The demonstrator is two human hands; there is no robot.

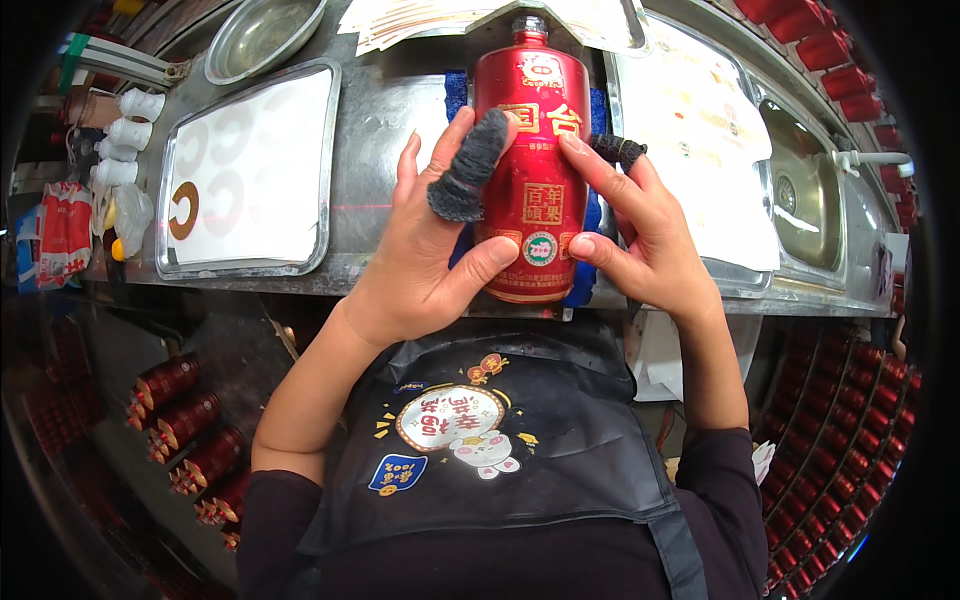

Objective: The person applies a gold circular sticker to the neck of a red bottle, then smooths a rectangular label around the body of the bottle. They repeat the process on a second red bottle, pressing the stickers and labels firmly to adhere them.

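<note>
A red glossy bottle (531,205) with gold print and a small round white-and-green mark lies neck away from me on a blue cloth (599,111). My left hand (430,230) is at its left side, thumb and a finger wrapped in black cloth against the glass, the other fingers spread. My right hand (645,225) is at its right side, with index finger and thumb pressed on the front. Another finger of that hand wears a black wrap (618,149). Between them the two hands steady the bottle.
At left, a metal tray (333,160) holds a white sheet with a gold C-shaped piece (183,211). A metal bowl (265,38) stands behind it. At right are white sheets (690,150) on a tray, a sink (800,190) and a tap (873,159). Red bottles (840,470) are racked below.
</note>
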